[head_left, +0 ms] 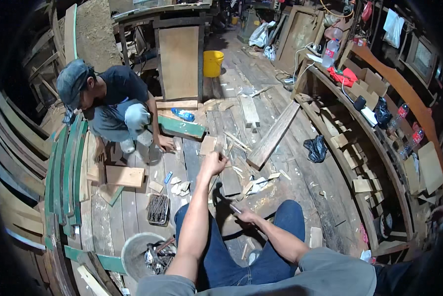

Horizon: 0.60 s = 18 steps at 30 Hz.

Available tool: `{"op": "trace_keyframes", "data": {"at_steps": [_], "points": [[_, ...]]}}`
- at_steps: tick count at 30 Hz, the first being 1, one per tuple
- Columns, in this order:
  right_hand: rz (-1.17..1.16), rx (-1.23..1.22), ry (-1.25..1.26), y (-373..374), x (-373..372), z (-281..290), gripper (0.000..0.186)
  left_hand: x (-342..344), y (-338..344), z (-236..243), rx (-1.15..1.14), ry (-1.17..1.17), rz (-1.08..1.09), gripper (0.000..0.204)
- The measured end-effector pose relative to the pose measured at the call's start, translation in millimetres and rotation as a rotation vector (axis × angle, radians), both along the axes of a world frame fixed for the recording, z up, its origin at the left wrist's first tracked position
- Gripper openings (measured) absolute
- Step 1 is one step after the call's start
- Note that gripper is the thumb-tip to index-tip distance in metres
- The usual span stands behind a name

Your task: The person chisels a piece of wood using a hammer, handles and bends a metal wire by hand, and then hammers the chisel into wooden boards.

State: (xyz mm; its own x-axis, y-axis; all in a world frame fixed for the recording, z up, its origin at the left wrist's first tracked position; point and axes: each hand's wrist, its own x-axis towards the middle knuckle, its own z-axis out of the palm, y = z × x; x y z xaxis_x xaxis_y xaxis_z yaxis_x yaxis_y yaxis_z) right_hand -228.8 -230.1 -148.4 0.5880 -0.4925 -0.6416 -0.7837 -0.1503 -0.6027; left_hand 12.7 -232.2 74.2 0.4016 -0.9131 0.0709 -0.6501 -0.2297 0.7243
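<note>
My left hand (213, 163) reaches out ahead over the wood scraps, its fingers curled closed. What they hold, if anything, is too small to make out. A small flat tan wood piece (208, 145) lies just beyond it. Lower, between my knees, my right hand (244, 215) is closed round a handle-like thing (236, 208) with a pale end; the rest of it merges with dark shadow. Pale wood offcuts (258, 186) lie scattered in front of the right hand.
A person (115, 98) in a cap crouches at left beside green-edged boards (63, 172). Near my left forearm are a tray of nails (158, 209) and a grey bucket (132, 249) of tools. A thick beam (275, 135) leans against the long shelf (347, 148) on the right.
</note>
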Motion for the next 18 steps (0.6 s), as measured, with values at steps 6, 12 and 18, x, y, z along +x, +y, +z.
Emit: {"op": "trace_keyframes", "data": {"at_steps": [6,12,18], "points": [[-0.142,0.103,-0.187,21,22,46,0.040,49,1,-35,-0.166,-0.098,0.259,0.032],[-0.258,0.429,-0.035,24,8,51,0.032,42,15,0,-0.003,-0.110,0.291,0.038],[-0.017,-0.171,-0.089,15,22,55,0.052,33,24,-1,-0.079,-0.070,0.303,0.034]]}}
